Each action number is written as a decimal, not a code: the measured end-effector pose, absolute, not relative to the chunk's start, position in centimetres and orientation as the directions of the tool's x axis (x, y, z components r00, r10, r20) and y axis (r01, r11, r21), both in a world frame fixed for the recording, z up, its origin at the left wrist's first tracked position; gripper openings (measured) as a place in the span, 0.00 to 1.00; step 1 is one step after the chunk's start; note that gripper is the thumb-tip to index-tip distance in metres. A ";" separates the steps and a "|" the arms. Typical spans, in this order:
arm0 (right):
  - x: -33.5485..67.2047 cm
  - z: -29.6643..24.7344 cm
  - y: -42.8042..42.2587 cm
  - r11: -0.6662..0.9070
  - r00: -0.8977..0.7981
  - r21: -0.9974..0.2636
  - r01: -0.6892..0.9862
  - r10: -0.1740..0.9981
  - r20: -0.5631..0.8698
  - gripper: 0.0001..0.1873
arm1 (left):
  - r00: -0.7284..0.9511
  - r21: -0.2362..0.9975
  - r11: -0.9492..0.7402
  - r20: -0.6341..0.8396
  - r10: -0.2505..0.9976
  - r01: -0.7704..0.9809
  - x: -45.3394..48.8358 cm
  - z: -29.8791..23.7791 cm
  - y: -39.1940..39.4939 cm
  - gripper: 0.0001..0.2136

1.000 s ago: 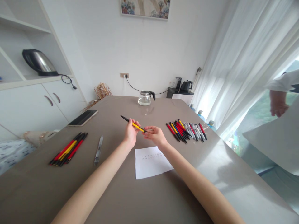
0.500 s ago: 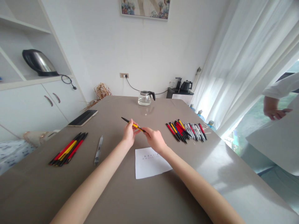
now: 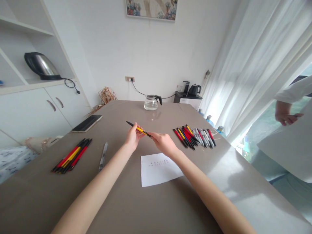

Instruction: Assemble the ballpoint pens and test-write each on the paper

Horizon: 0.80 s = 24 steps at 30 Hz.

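A yellow pen (image 3: 141, 130) with black ends is held above the table, its dark tip pointing up and left. My left hand (image 3: 133, 136) is closed round its middle with thumb and fingers. At the other end, the fingers of my right hand (image 3: 163, 142) are closed on the black end. Below my right forearm lies a white sheet of paper (image 3: 156, 175) with rows of handwriting. A clear pen (image 3: 103, 156) rests left of my left forearm. Farther left is a bundle of red, yellow and black pens (image 3: 71, 156); several mixed pens (image 3: 193, 136) lie to the right.
On the table (image 3: 122, 208) stand a glass pot (image 3: 151, 103) at the back and a dark flat tablet-like device (image 3: 87, 123) at the left edge. Beyond the right edge, a person in white (image 3: 290, 130) stands by the curtain. An electric kettle (image 3: 42, 66) sits on the shelf.
My right hand has shifted slightly right and up, its fingers straighter at the pen's end. My left hand has moved slightly left, still holding the pen.
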State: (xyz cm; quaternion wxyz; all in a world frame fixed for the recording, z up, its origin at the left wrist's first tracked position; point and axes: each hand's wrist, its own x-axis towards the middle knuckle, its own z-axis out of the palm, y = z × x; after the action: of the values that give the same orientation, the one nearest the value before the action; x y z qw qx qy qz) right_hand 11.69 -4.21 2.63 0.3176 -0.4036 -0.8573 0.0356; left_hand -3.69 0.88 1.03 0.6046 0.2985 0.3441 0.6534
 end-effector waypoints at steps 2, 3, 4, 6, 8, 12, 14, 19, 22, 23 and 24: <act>12.0 2.8 -4.2 0.687 -0.481 -0.331 0.646 0.704 0.521 0.19 | -0.049 0.800 -0.007 -0.028 0.998 -0.600 -3.6 1.1 0.8 0.09; 12.1 2.9 -4.1 0.695 -0.485 -0.340 0.633 0.699 0.526 0.19 | -0.020 0.793 0.009 -0.027 0.999 -0.609 -3.5 1.2 0.7 0.09; 12.2 3.0 -4.2 0.701 -0.485 -0.352 0.621 0.696 0.530 0.19 | 0.007 0.787 0.026 -0.028 1.000 -0.617 -3.4 1.2 0.6 0.09; 12.4 3.2 -4.2 0.703 -0.473 -0.387 0.597 0.698 0.538 0.17 | 0.042 0.775 0.053 -0.034 0.999 -0.630 -3.2 1.2 0.5 0.08; 12.4 3.4 -4.3 0.698 -0.449 -0.450 0.557 0.709 0.544 0.16 | 0.045 0.759 0.054 -0.033 0.998 -0.649 -3.1 1.2 0.5 0.08; 11.8 3.8 -4.4 0.594 -0.287 -0.735 0.326 0.804 0.521 0.14 | 0.120 0.753 0.101 -0.029 0.992 -0.650 -3.2 1.3 0.4 0.10; 11.4 3.8 -4.5 0.486 -0.174 -0.864 0.131 0.869 0.463 0.14 | 0.187 0.774 0.137 -0.025 0.982 -0.619 -3.0 1.5 0.1 0.13; 10.3 4.0 -4.8 0.357 -0.013 -0.917 -0.179 0.931 0.365 0.18 | 0.313 0.818 0.143 0.048 0.949 -0.557 -1.1 2.8 -2.0 0.14; 9.9 3.7 -5.0 0.317 0.075 -0.923 -0.219 0.949 0.308 0.17 | 0.439 0.855 0.151 0.098 0.893 -0.497 0.6 3.3 -3.5 0.13; 9.8 3.6 -5.0 0.298 0.097 -0.927 -0.226 0.954 0.283 0.16 | 0.449 0.871 0.144 0.095 0.888 -0.470 1.0 3.3 -3.9 0.12; 9.8 3.4 -5.0 0.271 0.111 -0.934 -0.232 0.962 0.251 0.15 | 0.439 0.890 0.130 0.084 0.894 -0.436 1.3 3.3 -4.1 0.12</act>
State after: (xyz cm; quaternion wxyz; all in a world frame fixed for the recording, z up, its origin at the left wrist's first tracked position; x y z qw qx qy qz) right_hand 9.80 -4.97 3.35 0.6394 -0.3830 -0.4760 0.4668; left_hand 1.34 -4.09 3.29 0.7101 0.4642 0.2468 0.4684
